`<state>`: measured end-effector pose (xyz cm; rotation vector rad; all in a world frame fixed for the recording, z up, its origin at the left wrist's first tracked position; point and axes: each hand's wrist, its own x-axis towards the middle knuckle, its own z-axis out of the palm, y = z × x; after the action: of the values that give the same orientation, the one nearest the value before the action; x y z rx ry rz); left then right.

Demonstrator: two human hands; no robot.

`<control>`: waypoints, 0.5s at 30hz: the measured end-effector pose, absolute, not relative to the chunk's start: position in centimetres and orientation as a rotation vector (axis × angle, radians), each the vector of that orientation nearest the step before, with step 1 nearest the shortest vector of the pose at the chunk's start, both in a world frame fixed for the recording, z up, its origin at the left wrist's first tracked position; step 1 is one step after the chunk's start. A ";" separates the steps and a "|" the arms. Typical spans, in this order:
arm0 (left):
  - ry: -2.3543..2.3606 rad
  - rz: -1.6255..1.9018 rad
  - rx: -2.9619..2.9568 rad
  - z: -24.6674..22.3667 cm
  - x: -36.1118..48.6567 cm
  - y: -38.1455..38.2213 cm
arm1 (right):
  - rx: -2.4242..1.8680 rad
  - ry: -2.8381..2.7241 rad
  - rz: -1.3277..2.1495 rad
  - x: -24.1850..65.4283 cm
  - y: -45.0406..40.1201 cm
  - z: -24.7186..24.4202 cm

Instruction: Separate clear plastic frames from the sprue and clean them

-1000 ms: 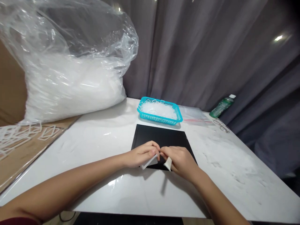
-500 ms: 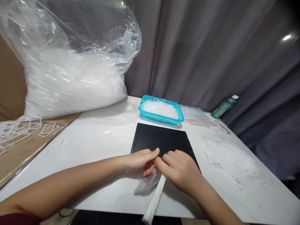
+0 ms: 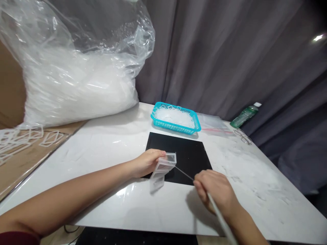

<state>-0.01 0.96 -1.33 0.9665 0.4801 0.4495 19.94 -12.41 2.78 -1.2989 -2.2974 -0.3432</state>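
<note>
My left hand [image 3: 148, 161] pinches a few clear rectangular plastic pieces with whitish rims [image 3: 165, 165], thumb on top. They hang down at an angle over the near edge of a black square mat [image 3: 189, 160]. To the right, my right hand [image 3: 216, 189] is closed around a long pale strip [image 3: 221, 219], which trails toward the bottom of the view and is blurred. A thin, taut line [image 3: 184, 172] runs from the plastic pieces to my right fingers; whether it is a thread or a thin rod I cannot tell.
Behind the mat sits a turquoise basket [image 3: 176, 128] of white frame-shaped pieces. A big clear bag [image 3: 81, 88] of white material stands at back left, near loose white frames [image 3: 52, 137] on cardboard. Flat plastic bags [image 3: 214, 124], a green bottle [image 3: 245, 115] and glasses [image 3: 242, 136] lie at right.
My hands were close together and are now apart. The right one moved right and nearer to me with the pale strip, the left slightly up and left, showing the clear plastic pieces.
</note>
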 end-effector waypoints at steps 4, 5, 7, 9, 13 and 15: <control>0.395 0.341 0.780 -0.7 -0.5 0.9 | -1.690 -1.857 -0.186 23.4 -12.7 2.1; 0.371 0.312 0.731 -0.6 -0.6 0.9 | -1.774 -1.752 -0.150 24.3 -12.8 1.9; 0.349 0.276 0.678 -0.6 -0.7 1.0 | -1.919 -1.568 -0.116 25.9 -12.8 1.6; 0.361 0.276 0.681 -0.7 -0.7 1.2 | -2.060 -1.438 -0.101 27.6 -12.7 1.3; 0.511 0.274 0.855 -0.3 -0.3 1.6 | -2.186 -1.468 -0.024 31.2 -12.2 0.5; 0.578 0.225 1.012 0.5 0.2 1.8 | -2.182 -1.542 -0.013 32.9 -11.6 0.1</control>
<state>0.23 1.75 0.47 1.0125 0.5783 0.2251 32.90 -11.63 0.15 -2.1818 -1.5423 -0.0127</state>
